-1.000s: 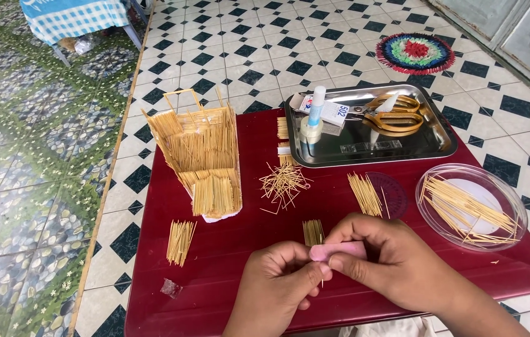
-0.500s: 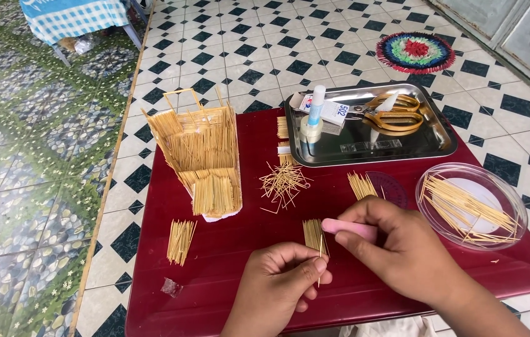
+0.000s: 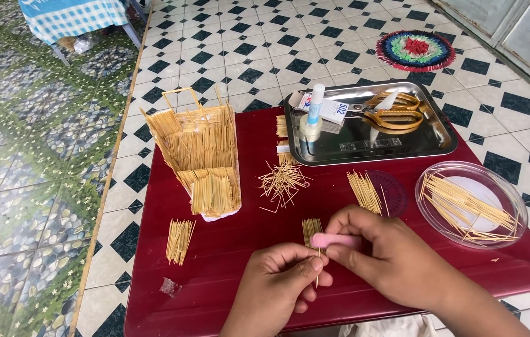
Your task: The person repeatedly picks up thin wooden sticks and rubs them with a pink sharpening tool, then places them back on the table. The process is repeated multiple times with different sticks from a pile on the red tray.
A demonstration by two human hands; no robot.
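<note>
Right hand [image 3: 396,259] with pink tool [image 3: 335,240], now nearer left hand [image 3: 280,281], both pinching, left on toothpick [image 3: 318,265].

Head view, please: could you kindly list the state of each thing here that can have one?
Left hand: pinching one thin stick upright.
Right hand: holding a small pink tool against that stick.
Scissors: shut, flat in the metal tray.
Glue tube: standing in the tray.
Clear bowl: open, holding sticks.
Stick house: upright, unfinished.
Loose pile of sticks: scattered.
</note>
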